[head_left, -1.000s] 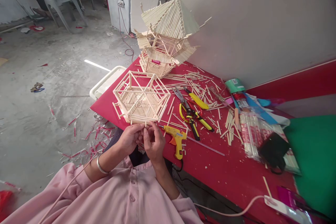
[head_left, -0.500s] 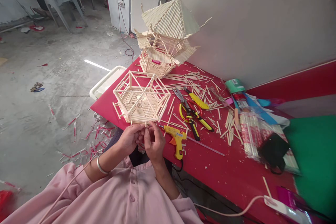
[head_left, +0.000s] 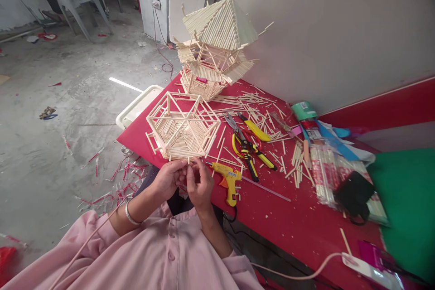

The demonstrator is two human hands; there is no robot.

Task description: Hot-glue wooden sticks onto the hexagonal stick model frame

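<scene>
A six-sided frame of thin wooden sticks [head_left: 183, 118], with a floor of sticks laid in wedges, stands at the near left corner of the red table. At its near side are both my hands, close together with fingertips almost meeting. My left hand [head_left: 169, 180] pinches at a wooden stick along the frame's near edge; the fingers partly hide it. Thumb and forefinger of my right hand [head_left: 200, 186] are closed on the same spot, where a short stick end [head_left: 189, 161] shows. A yellow glue gun [head_left: 228, 180] lies just right of my right hand, its nozzle towards the frame.
Behind the frame stands a roofed stick pagoda [head_left: 217, 31]. Pliers [head_left: 245, 147], a yellow-handled cutter [head_left: 256, 130] and loose sticks [head_left: 258, 104] lie to the right. Farther right are stick packets [head_left: 326, 170] and a black pouch [head_left: 355, 195]. A cable crosses my right sleeve's side.
</scene>
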